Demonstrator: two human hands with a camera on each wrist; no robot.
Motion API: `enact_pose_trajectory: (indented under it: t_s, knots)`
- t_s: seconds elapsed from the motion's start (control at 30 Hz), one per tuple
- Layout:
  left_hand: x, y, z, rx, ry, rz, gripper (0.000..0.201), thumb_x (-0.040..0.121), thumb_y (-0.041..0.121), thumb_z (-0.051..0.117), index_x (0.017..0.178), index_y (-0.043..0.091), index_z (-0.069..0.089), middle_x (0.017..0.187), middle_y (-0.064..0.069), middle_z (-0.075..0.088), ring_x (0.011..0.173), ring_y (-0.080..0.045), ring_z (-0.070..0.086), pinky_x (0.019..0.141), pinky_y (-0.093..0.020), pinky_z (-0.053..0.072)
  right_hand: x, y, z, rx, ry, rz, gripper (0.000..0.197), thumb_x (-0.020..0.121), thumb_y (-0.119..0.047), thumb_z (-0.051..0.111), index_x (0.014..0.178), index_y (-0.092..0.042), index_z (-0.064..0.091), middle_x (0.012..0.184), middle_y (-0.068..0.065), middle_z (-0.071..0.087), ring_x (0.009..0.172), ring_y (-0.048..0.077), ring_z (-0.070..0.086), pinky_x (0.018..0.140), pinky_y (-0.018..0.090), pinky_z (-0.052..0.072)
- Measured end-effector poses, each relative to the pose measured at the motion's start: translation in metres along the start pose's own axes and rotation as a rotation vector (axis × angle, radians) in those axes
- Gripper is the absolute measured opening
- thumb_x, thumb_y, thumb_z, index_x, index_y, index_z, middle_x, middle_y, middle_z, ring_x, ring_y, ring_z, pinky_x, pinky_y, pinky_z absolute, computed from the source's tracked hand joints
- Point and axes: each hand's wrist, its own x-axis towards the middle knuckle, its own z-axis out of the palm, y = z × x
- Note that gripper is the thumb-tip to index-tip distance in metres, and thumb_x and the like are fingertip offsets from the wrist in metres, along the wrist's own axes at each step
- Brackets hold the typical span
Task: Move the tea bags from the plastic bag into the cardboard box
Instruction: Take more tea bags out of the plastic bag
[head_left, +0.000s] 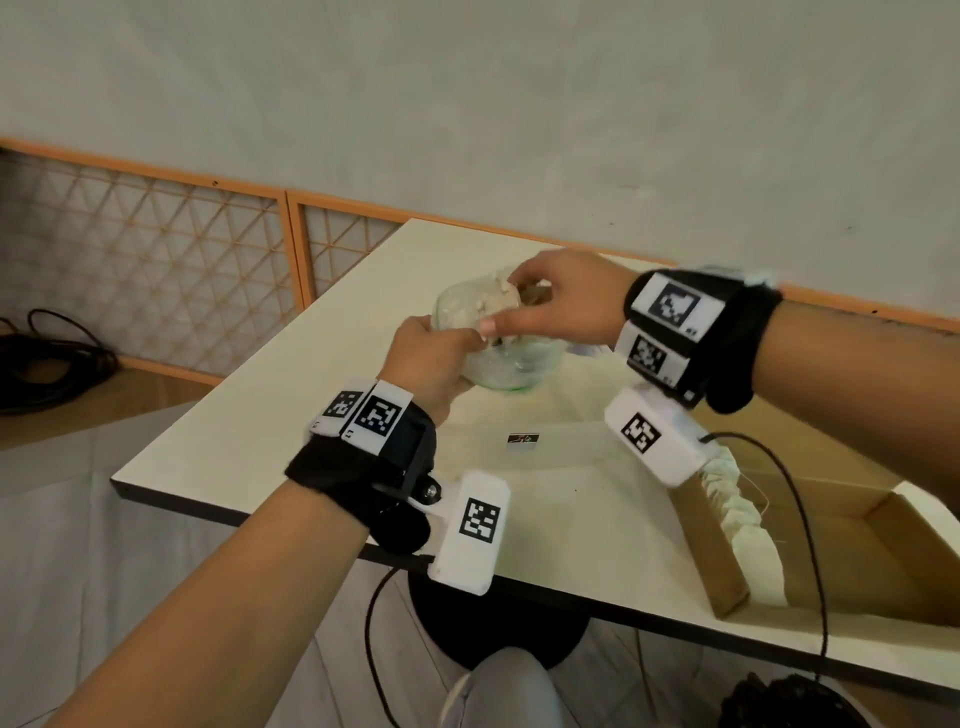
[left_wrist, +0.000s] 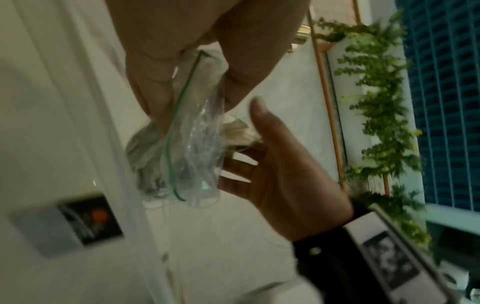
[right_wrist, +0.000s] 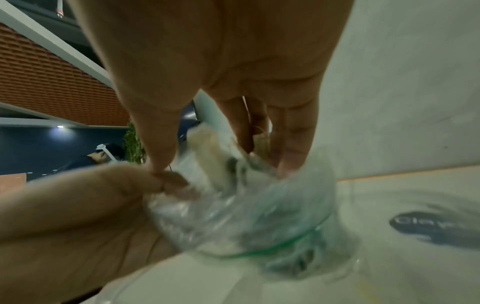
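Observation:
A clear plastic bag (head_left: 498, 364) with a green zip strip hangs just above the cream table (head_left: 291, 415). My left hand (head_left: 441, 353) grips the bag's rim, seen up close in the left wrist view as a pinch by the left hand (left_wrist: 193, 107) on the plastic bag (left_wrist: 192, 156). My right hand (head_left: 501, 304) reaches into the mouth and pinches a clump of pale tea bags (head_left: 498, 301). In the right wrist view the right hand (right_wrist: 223, 164) closes around the tea bags (right_wrist: 213, 148) inside the plastic bag (right_wrist: 233, 216). The open cardboard box (head_left: 711, 551) sits at the right front.
A row of white tea bags (head_left: 748, 530) lines the box's left wall. A small dark label (head_left: 523, 440) lies on the table between bag and box. Black cables hang off the table's front edge. An orange lattice fence (head_left: 156, 260) stands behind the table's left side.

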Motion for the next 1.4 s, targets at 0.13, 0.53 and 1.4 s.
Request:
enact_pose_trajectory:
  t_s: [0.13, 0.53, 1.4]
  knots:
    - [-0.007, -0.011, 0.008, -0.118, -0.074, -0.136, 0.039, 0.08, -0.018, 0.044, 0.117, -0.011, 0.053, 0.116, -0.028, 0.062, 0.095, -0.035, 0.064, 0.075, -0.038, 0.056, -0.011, 0.016, 0.018, -0.007, -0.028, -0.017, 0.05, 0.079, -0.048, 0.065, 0.108, -0.008, 0.061, 0.105, 0.009, 0.063, 0.097, 0.027, 0.059, 0.078, 0.031, 0.045]
    - [-0.017, -0.006, 0.037, -0.322, -0.18, -0.435, 0.034, 0.098, 0.023, 0.046, 0.116, -0.002, 0.059, 0.103, -0.021, 0.069, 0.082, -0.03, 0.069, 0.063, -0.038, 0.059, -0.029, 0.057, 0.018, 0.461, -0.146, 0.119, 0.031, 0.075, -0.018, 0.075, 0.103, -0.01, 0.065, 0.095, 0.007, 0.067, 0.088, 0.022, 0.065, 0.077, 0.04, 0.058]
    - [-0.002, -0.012, 0.035, 0.583, -0.23, -0.195, 0.06, 0.078, -0.017, 0.057, 0.129, 0.015, 0.054, 0.094, -0.004, 0.056, 0.088, -0.019, 0.057, 0.087, -0.038, 0.052, -0.012, 0.074, 0.027, 0.599, -0.059, 0.17, 0.02, 0.079, -0.005, 0.07, 0.098, -0.005, 0.072, 0.076, -0.008, 0.065, 0.074, 0.011, 0.064, 0.073, 0.029, 0.058]
